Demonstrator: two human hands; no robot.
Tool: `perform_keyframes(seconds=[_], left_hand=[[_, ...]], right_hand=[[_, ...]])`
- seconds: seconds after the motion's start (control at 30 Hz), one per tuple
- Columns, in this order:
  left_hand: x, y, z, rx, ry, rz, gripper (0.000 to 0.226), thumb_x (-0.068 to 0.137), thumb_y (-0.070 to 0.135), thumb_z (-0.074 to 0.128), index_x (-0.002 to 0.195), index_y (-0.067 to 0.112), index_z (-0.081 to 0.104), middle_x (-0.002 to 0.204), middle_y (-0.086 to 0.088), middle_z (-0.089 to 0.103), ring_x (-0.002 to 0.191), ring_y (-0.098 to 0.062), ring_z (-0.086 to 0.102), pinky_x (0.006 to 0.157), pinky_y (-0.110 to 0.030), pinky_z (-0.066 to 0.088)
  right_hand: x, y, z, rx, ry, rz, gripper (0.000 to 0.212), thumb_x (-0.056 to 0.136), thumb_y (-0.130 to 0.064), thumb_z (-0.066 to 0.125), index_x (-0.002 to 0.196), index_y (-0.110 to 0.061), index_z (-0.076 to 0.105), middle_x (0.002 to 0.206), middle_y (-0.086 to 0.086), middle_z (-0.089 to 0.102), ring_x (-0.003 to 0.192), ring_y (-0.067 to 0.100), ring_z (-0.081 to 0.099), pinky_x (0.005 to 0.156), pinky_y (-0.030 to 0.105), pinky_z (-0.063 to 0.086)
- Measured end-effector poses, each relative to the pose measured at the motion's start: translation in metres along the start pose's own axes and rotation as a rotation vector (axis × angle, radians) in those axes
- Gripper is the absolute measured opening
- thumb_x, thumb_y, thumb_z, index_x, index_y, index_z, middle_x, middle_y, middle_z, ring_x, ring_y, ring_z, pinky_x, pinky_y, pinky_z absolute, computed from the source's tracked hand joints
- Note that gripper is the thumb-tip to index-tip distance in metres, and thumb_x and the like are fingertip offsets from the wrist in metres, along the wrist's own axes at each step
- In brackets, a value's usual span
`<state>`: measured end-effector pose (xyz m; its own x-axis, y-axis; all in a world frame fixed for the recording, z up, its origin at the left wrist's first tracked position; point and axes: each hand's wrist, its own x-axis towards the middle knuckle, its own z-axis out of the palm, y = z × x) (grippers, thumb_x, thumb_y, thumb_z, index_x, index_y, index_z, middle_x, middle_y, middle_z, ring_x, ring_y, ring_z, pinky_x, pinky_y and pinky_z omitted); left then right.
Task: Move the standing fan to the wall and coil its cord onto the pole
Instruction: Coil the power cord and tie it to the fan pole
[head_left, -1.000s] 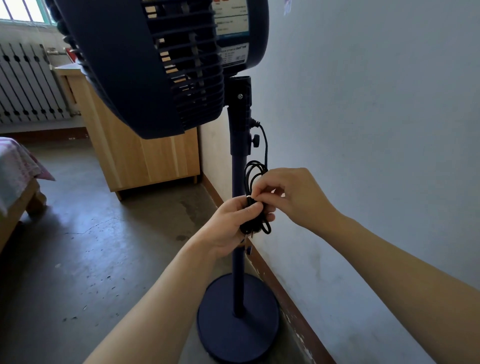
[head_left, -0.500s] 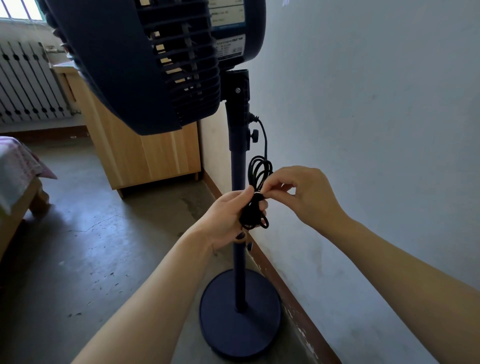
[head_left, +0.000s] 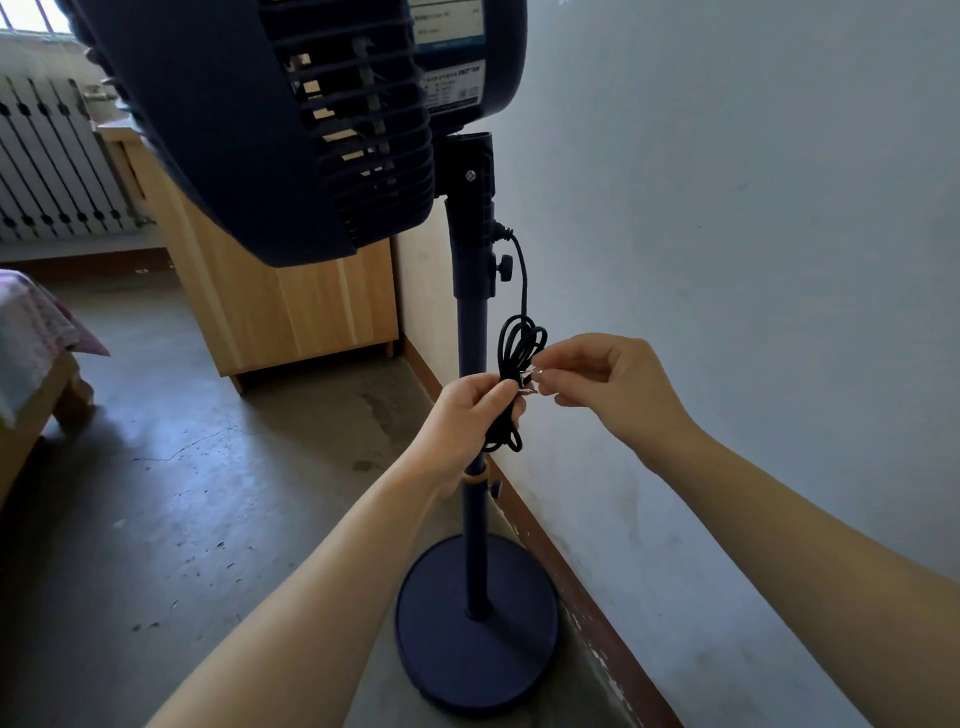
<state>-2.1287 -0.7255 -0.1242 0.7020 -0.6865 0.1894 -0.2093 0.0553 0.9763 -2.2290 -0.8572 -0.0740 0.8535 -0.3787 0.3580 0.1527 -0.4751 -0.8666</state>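
Gripping: left hand (head_left: 470, 421) is clenched round the bundled cord (head_left: 519, 364) at mid frame, pressed against the pole (head_left: 472, 332).
Pinching: right hand (head_left: 613, 387) nips something small and pale at the bundle's middle, maybe a tie or the plug end; too small to tell.
Fan: its base (head_left: 475, 623) sits low in the frame, just beside the baseboard (head_left: 587, 597), so the move to the wall (head_left: 727, 208) looks done.
Cord: loops stick out above and below the fist; one strand runs up to the socket on the pole's collar.
Risk, loops: if the fist loosens before the bundle is fastened, I'd expect the coil to spring open and drop.
Risk, tipping: a hard tug on the pole could rock the fan, since the heavy head (head_left: 291, 119) fills the upper left.
Risk, strain: pulling the bundle down could stress the strand at the socket.
Room: wall close on the right, little elbow space there.
Open side: bare floor (head_left: 208, 493) to the left, with a cabinet (head_left: 291, 312) behind.
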Motion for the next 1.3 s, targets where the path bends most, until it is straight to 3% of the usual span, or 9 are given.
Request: perform_keyframes(seconds=[0.2,0.3,0.53,0.67,0.77,0.97,1.13,1.2,1.3], left_hand=[[0.001,-0.002,0.008,0.017,0.132,0.009,0.024,0.095,0.024,0.053,0.074,0.024,0.066,0.059,0.013,0.063,0.062,-0.005,0.059,0.073,-0.028,0.050],[0.000,-0.005,0.009,0.007,0.178,0.025,0.028,0.094,0.024,0.055,0.069,0.029,0.067,0.061,0.013,0.065,0.064,0.000,0.061,0.074,-0.028,0.050],[0.000,-0.010,0.012,-0.126,0.248,0.023,0.033,0.095,0.026,0.054,0.071,0.040,0.073,0.070,0.012,0.071,0.072,-0.002,0.066,0.079,-0.029,0.053],[-0.001,-0.010,0.012,-0.147,0.223,0.043,0.030,0.094,0.028,0.055,0.076,0.044,0.073,0.078,0.013,0.073,0.079,-0.003,0.069,0.069,-0.019,0.053],[-0.003,-0.008,0.014,-0.178,0.216,0.059,0.031,0.093,0.025,0.056,0.075,0.045,0.073,0.077,0.014,0.074,0.080,-0.002,0.069,0.064,-0.011,0.051],[-0.005,-0.009,0.011,-0.172,0.180,0.066,0.017,0.092,0.024,0.059,0.085,0.030,0.073,0.078,0.010,0.074,0.079,-0.004,0.070,0.064,-0.013,0.051],[-0.007,-0.007,0.011,-0.179,0.182,0.057,0.021,0.092,0.022,0.058,0.081,0.029,0.073,0.077,0.008,0.074,0.078,-0.004,0.070,0.066,-0.013,0.051],[-0.009,-0.004,0.011,-0.186,0.159,0.036,0.027,0.093,0.024,0.057,0.075,0.031,0.075,0.074,0.008,0.073,0.074,-0.002,0.068,0.067,-0.016,0.051],[-0.010,0.001,0.010,-0.183,0.118,-0.057,0.033,0.094,0.030,0.054,0.069,0.030,0.075,0.069,0.009,0.070,0.067,-0.001,0.064,0.075,-0.027,0.051]], right_hand=[[-0.011,-0.002,0.010,-0.321,0.121,-0.192,0.008,0.081,-0.023,0.071,0.081,-0.031,0.070,0.080,-0.016,0.071,0.078,-0.001,0.066,0.068,0.012,0.053],[-0.017,0.002,0.014,-0.331,0.107,-0.230,0.005,0.081,-0.024,0.071,0.080,-0.029,0.072,0.077,-0.017,0.070,0.077,-0.001,0.065,0.065,0.011,0.052],[-0.023,0.018,0.021,-0.121,0.079,0.096,0.004,0.079,-0.019,0.073,0.079,-0.023,0.075,0.073,-0.011,0.072,0.070,0.001,0.068,0.063,0.017,0.058],[-0.020,0.013,0.022,0.093,0.081,0.297,0.014,0.073,-0.036,0.076,0.075,-0.022,0.075,0.074,-0.005,0.074,0.071,0.007,0.070,0.062,0.019,0.056],[-0.016,0.008,0.027,0.169,0.111,0.416,0.021,0.073,-0.038,0.076,0.076,-0.018,0.072,0.076,0.000,0.072,0.073,0.010,0.066,0.060,0.020,0.049],[-0.014,0.004,0.028,0.285,0.074,0.528,0.023,0.071,-0.031,0.079,0.088,-0.017,0.075,0.080,-0.001,0.072,0.071,0.008,0.062,0.054,0.021,0.043],[-0.015,0.006,0.033,0.115,0.127,0.330,0.004,0.075,-0.028,0.076,0.076,-0.027,0.072,0.075,-0.012,0.072,0.073,0.002,0.066,0.062,0.015,0.047],[-0.015,0.009,0.031,-0.161,0.156,0.075,0.003,0.079,-0.029,0.072,0.076,-0.027,0.071,0.074,-0.012,0.071,0.072,0.003,0.066,0.067,0.014,0.048],[-0.011,0.010,0.019,-0.679,0.178,-0.454,0.008,0.085,-0.028,0.065,0.078,-0.023,0.068,0.075,-0.012,0.068,0.068,0.006,0.060,0.064,0.013,0.043]])
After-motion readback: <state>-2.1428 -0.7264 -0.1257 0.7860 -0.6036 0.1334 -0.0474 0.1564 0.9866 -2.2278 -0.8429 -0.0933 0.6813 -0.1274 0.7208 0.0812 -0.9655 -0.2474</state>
